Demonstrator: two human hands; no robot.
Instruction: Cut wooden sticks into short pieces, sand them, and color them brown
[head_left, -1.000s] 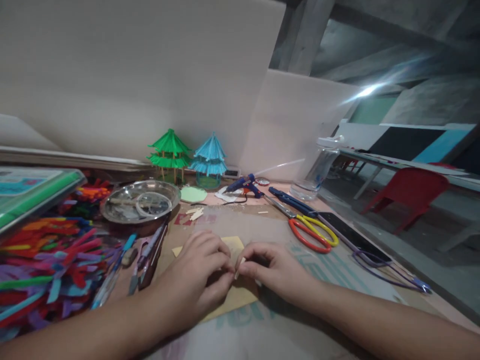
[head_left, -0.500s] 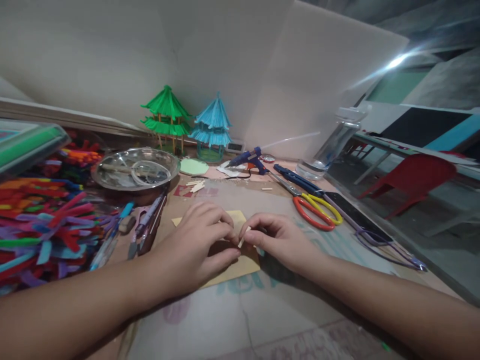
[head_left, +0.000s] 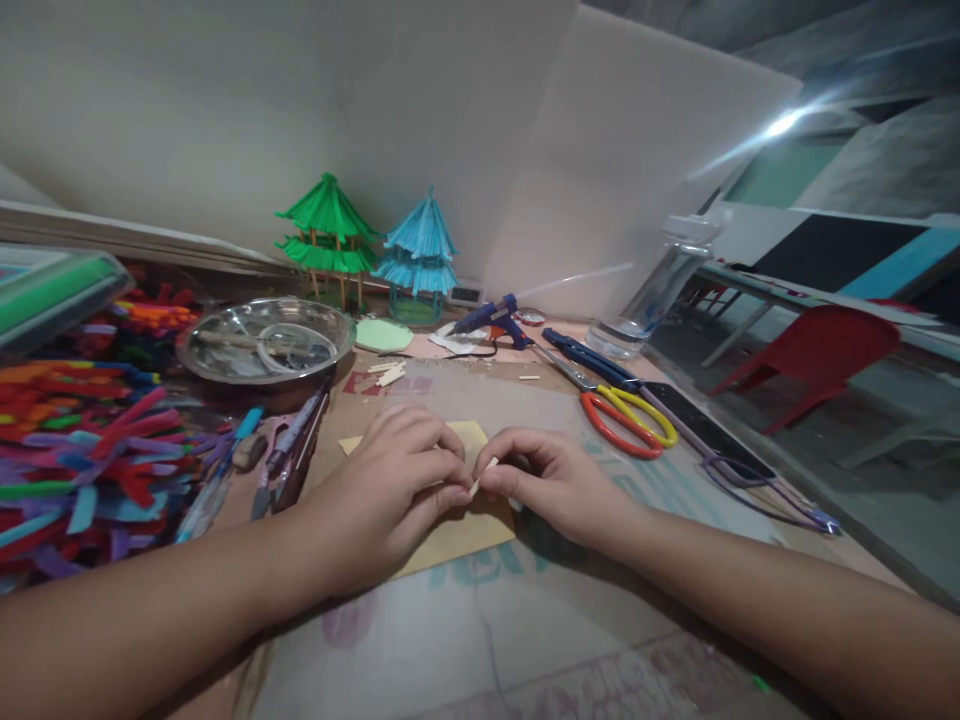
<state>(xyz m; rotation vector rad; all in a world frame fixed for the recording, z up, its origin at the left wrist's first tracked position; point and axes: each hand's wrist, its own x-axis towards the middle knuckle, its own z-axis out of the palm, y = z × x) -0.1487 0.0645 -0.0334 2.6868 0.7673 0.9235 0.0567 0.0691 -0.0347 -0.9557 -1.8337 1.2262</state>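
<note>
Pale strip: the little pale strip (head_left: pixel 484 474) is sitting right between the two hands, tilting above the yellow sheet (head_left: pixel 465 545), and everything is centring on it.
Right hand: the right hand (head_left: pixel 559 485) is pinching it, thumb against curled forefinger, so that grip is closing on the strip's upper part.
Left hand: the left hand (head_left: pixel 405 480) is bringing thumb and fingertips together at the lower end; the view is too small there for telling whether that grip is pinching or merely steadying.
Handling: this is looking like a featherweight, stiff enough for keeping its line, dry rather than slippery, yet thin enough that bending would be risking a snap.
Hold: the ends are offering the best purchase, with light fingertip pressure doing the job and no squeezing across the middle.
Yellow sheet: it is lying flat under both hands on the cardboard-covered tabletop (head_left: pixel 420 640).
Loose pieces: similar pale pieces (head_left: pixel 390 375) are lying in a small heap beyond the left hand.
Tools: the scissors (head_left: pixel 598 391) are resting beyond the right hand, handles facing this way, while the glue gun (head_left: pixel 491 318) is lying farther back.
Models: the green model (head_left: pixel 330 230) and the blue model (head_left: pixel 420 255) are standing side by side near the wall panel (head_left: pixel 450 110).
</note>
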